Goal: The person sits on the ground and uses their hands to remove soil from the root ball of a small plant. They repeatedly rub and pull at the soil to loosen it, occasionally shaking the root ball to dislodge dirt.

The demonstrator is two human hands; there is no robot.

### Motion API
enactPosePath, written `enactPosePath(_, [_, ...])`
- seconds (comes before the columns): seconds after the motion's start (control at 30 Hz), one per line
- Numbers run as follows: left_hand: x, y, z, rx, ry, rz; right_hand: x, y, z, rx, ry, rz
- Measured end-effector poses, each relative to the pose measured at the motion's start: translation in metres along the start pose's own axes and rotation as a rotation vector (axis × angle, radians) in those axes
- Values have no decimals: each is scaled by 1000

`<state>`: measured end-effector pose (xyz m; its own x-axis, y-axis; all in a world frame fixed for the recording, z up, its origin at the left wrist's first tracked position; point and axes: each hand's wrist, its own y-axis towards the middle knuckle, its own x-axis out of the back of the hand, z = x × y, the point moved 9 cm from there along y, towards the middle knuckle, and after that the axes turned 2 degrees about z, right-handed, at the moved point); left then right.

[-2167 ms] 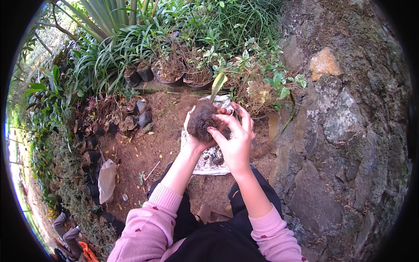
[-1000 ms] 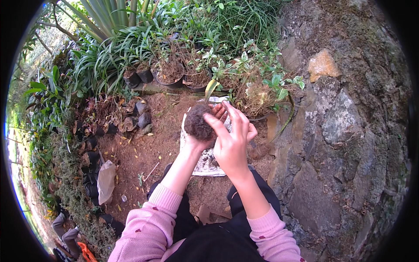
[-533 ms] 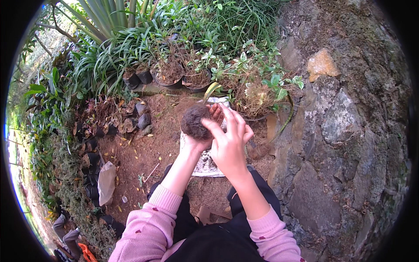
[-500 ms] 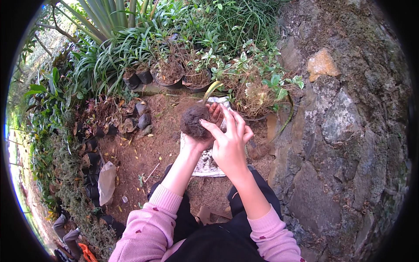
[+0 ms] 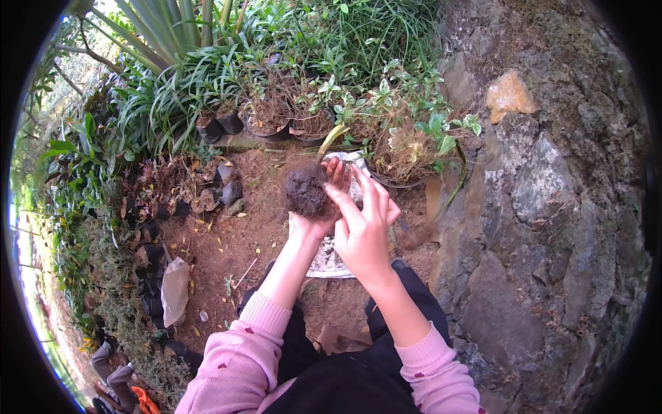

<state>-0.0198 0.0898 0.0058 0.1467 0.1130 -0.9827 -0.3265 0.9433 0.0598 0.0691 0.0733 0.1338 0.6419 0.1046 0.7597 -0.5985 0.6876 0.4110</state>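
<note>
A round, dark ball of soil and roots point(image 5: 305, 191) rests in my left hand point(image 5: 315, 226), whose fingers curl up behind its right side. From its top rises a bent yellow-green plant stem point(image 5: 332, 140). My right hand point(image 5: 367, 224) is held close by on the right, fingers apart and stretched toward the ball. Its index fingertip is at the ball's right edge; whether it touches the soil or my left fingers I cannot tell. Under both hands lies a white sack point(image 5: 329, 268) with dark soil bits on it, partly hidden by my hands.
Potted plants point(image 5: 265, 121) line the far side, with a bushy variegated plant point(image 5: 407, 152) at their right. A rough stone wall point(image 5: 503, 303) runs along the right. At left are black pots point(image 5: 147, 272) and a pale plastic bag point(image 5: 174, 291) on brown dirt.
My right fingertips have slid off the middle of the soil ball to its right edge. My left hand still holds the ball in nearly the same place.
</note>
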Motion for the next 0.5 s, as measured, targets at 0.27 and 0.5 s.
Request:
enactPosePath(0.27, [22,-5,-9,-72,-97,-216,-29,-20,-5,-34,-129,105])
enactPosePath(0.5, [52,-19,-25,-277,73,-622,-24,-14,-3,-43,-116,56])
